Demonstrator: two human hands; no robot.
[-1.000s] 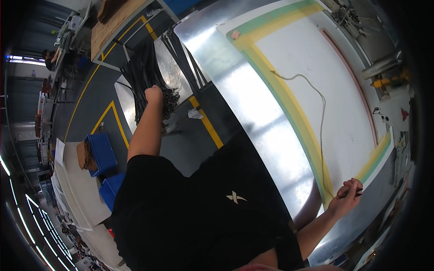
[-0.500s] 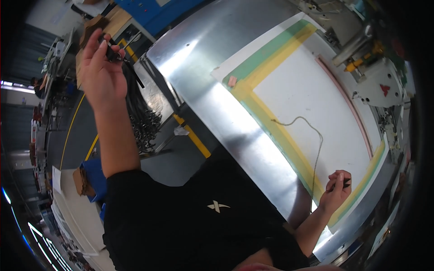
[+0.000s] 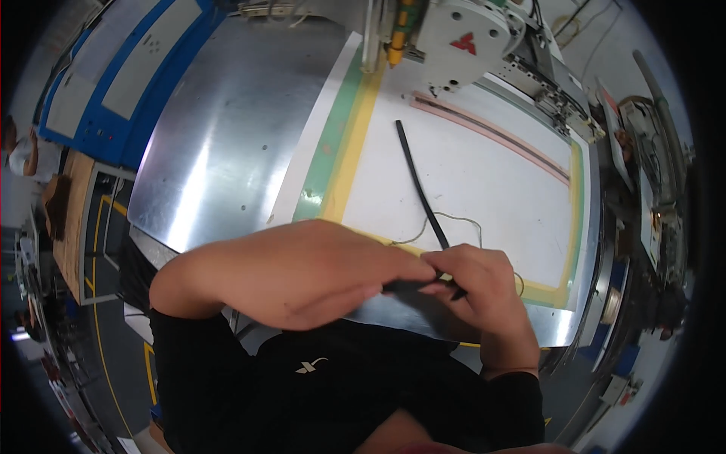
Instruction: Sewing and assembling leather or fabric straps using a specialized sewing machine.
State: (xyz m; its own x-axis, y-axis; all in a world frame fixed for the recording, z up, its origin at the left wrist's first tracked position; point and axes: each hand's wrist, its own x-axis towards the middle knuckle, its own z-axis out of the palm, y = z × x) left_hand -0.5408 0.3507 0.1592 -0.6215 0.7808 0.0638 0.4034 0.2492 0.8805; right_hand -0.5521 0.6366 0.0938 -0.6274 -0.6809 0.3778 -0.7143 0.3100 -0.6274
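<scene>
Thin black strip point(image 3: 418, 185) lies across white panel of metal desk point(image 3: 227, 144), near end pinched between both hands. Left hand point(image 3: 325, 276) and right hand point(image 3: 476, 291) closed on it, fingertips meeting. Strip looks light, floppy, narrow; best gripped near end. Half second ago, left hand was raised far left holding black strips; now beside right.

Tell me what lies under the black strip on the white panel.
The black strip lies on the white panel, crossing a thin wire. Its near end is hidden by the left hand and right hand.
</scene>
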